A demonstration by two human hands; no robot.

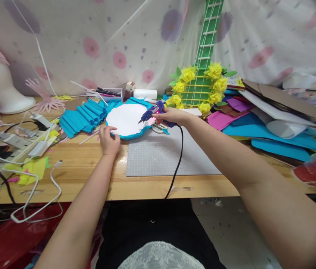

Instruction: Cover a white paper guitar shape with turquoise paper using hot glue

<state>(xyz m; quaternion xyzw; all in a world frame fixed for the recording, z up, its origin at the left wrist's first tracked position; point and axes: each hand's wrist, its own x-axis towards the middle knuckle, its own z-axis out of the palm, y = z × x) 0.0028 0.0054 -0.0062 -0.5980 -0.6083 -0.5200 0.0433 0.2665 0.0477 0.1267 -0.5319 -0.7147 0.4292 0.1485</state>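
My right hand [171, 115] is wrapped round a blue hot glue gun [158, 108] with a small red light lit. Its nozzle points left, over the right part of a white round board [127, 117]. Blue crepe paper [130, 136] wraps the board's edge. At the board's near left edge, my left hand [109, 140] has its fingers curled, gripping the rim. A pleated strip of blue crepe paper [83, 116] spreads out to the left of the board. A pair of scissors [160, 129] lies partly hidden below the glue gun.
A grey cutting mat [169, 157] lies under the glue gun's black cord [180, 149]. Behind stands a green paper guitar [202, 59] with yellow flowers. Coloured sheets [269, 127] pile up at right. A power strip [9, 157] with tangled white cables sits at left.
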